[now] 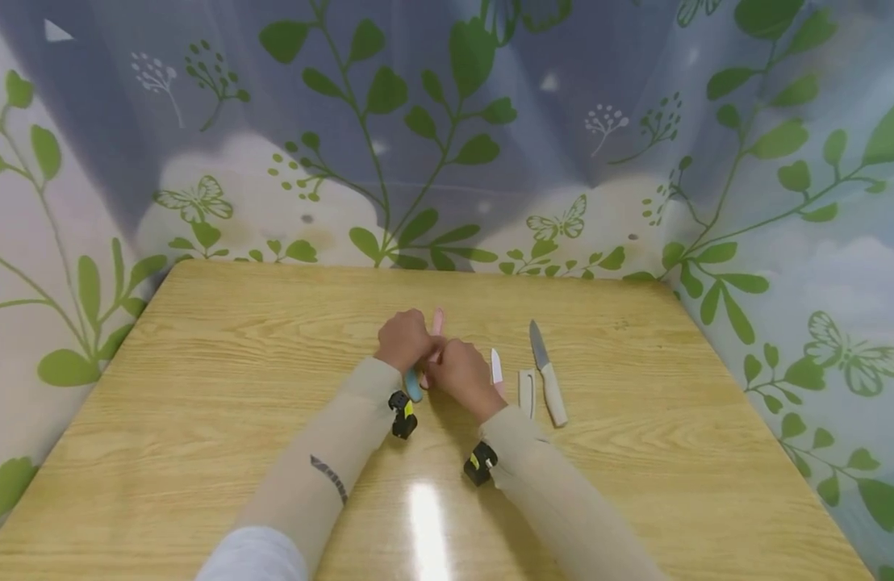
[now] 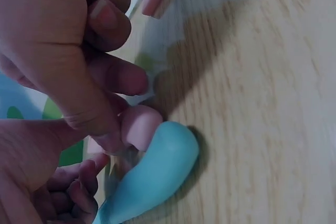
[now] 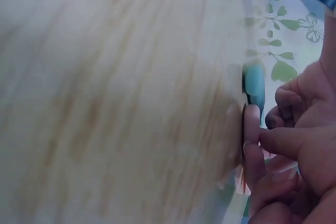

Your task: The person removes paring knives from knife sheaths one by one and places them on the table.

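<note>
In the head view, my left hand (image 1: 405, 339) and right hand (image 1: 463, 373) meet at a pink-handled tool, whose far pink part (image 1: 437, 321) shows beyond them. Its rounded pink handle end (image 2: 142, 127) is pinched by the fingers of my right hand (image 2: 58, 40) in the left wrist view. My left hand (image 2: 31, 166) has curled fingers, with the thumb side against the tool farther along; the contact is partly hidden. The tool's working end cannot be made out. Right beside the pink handle, a turquoise handle (image 2: 163, 166) lies on the table, its other end hidden.
Right of my hands lie a small knife (image 1: 496, 367) with a white blade and pink handle, a cream blade sheath (image 1: 527, 393), and a larger knife (image 1: 553, 395) with a beige handle. The wooden table (image 1: 236, 339) meets a leaf-patterned curtain (image 1: 418, 161) at the back.
</note>
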`<act>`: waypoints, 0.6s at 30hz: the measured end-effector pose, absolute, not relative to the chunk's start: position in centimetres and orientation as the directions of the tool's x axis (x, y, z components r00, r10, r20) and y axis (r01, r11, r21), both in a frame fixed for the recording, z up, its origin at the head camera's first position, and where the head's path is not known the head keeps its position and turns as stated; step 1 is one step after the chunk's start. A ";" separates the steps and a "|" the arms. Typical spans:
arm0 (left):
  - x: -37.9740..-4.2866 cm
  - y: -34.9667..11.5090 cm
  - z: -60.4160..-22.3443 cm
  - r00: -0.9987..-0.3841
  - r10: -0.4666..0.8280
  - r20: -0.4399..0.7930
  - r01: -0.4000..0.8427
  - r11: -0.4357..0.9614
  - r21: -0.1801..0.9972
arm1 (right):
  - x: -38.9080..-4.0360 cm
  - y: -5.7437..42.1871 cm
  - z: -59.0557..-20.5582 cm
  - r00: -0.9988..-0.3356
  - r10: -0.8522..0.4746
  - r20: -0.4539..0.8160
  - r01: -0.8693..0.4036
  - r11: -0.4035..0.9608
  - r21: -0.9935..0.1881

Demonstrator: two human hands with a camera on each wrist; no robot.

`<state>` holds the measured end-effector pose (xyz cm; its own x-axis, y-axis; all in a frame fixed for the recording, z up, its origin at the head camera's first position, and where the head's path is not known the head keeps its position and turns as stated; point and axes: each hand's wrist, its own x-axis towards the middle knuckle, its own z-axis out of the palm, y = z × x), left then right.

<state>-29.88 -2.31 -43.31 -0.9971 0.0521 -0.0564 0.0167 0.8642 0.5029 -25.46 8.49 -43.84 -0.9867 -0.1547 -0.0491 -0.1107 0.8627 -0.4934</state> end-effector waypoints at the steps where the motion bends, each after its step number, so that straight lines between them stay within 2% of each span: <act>1: -29.9 -2.3 -43.3 -0.997 0.054 -0.052 0.021 0.869 0.494 | -25.4 8.4 -43.9 -0.986 -0.161 -0.033 -0.124 0.862 -0.492; 5: -30.1 -2.4 -43.4 -0.997 0.076 -0.017 0.059 0.889 0.455 | -25.1 8.0 -44.0 -0.987 -0.159 -0.034 -0.124 0.869 -0.479; 9: -30.4 -2.5 -43.5 -0.995 0.095 0.002 0.086 0.895 0.438 | -24.9 7.6 -43.8 -0.991 -0.113 -0.069 -0.068 0.884 -0.463; 18: -30.4 -2.6 -43.4 -0.995 0.085 -0.050 0.048 0.859 0.510 | -25.1 8.1 -43.7 -0.991 -0.076 -0.109 -0.010 0.861 -0.509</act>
<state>-30.44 -2.56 -43.40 -0.9951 0.0849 -0.0499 0.0477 0.8590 0.5097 -25.07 8.11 -43.67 -0.9911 -0.0759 -0.1092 -0.0098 0.8608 -0.5088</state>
